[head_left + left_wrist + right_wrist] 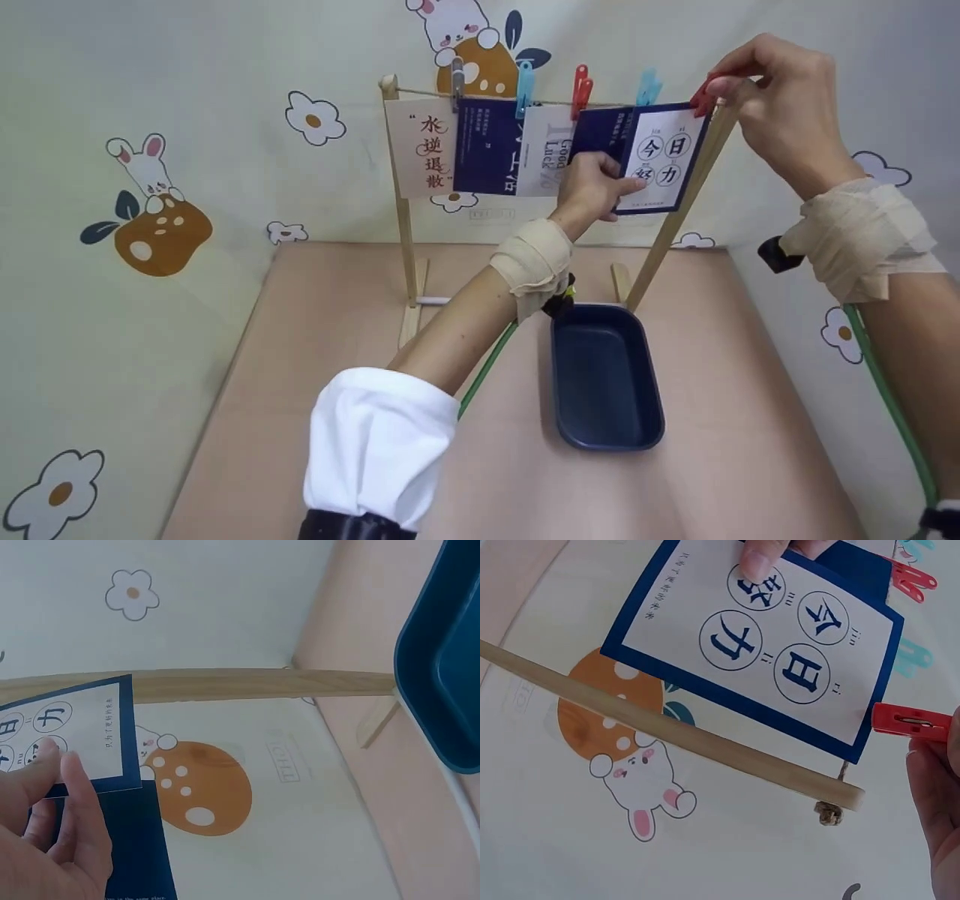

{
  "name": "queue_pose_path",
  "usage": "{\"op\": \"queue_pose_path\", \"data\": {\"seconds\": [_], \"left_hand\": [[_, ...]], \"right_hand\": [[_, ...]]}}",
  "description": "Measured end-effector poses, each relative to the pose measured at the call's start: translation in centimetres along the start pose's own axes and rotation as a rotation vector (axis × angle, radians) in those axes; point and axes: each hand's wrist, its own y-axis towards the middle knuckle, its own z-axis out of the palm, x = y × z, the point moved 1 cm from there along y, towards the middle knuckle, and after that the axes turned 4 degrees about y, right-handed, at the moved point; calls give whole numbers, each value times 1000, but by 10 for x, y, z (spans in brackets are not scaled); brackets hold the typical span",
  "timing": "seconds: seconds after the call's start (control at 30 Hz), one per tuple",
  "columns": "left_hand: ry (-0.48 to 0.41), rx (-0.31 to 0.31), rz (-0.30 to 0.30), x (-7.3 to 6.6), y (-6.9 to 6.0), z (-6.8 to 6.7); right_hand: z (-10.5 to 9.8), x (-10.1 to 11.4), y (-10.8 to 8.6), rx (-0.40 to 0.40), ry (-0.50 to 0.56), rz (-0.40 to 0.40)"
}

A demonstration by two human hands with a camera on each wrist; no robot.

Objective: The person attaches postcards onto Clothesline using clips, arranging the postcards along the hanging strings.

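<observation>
My left hand [596, 187] pinches the lower left edge of a white card with a dark blue border [660, 161], thumb on its printed face. At that card's top right corner, my right hand [787, 105] grips a red clothespin [911, 722] between thumb and fingers. In the right wrist view the clothespin's tip meets the card's top edge. Behind the bordered card hangs a dark blue card [139, 840], partly covered. Further left along the string [420, 93] hang a white "Good Luck" card [544, 142], another dark blue card [484, 165] and a cream card [420, 150].
Grey [457, 75], blue [525, 86] and red [581, 90] clothespins, plus another light blue clothespin [649, 86], sit along the string. Its wooden frame [686, 195] stands on the pinkish table [322, 360]. A dark blue tray [607, 375] lies in front of the frame's right side.
</observation>
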Motion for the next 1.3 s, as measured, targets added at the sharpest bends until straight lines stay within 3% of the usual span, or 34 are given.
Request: {"op": "queue_pose_path", "data": {"seconds": [0.13, 0.37, 0.67, 0.77, 0.93, 1.3], "left_hand": [[-2, -12, -15, 6, 4, 4], [-65, -30, -7, 16, 8, 6], [-160, -50, -63, 12, 9, 2], [-164, -49, -69, 12, 10, 1], [-149, -69, -58, 12, 10, 1], [-163, -67, -9, 11, 7, 6]], "right_hand": [[-1, -1, 6, -9, 46, 28], [5, -3, 16, 49, 22, 97], [12, -7, 25, 102, 133, 218], [11, -8, 26, 131, 91, 231], [9, -9, 26, 221, 3, 205], [2, -14, 26, 293, 114, 266]]}}
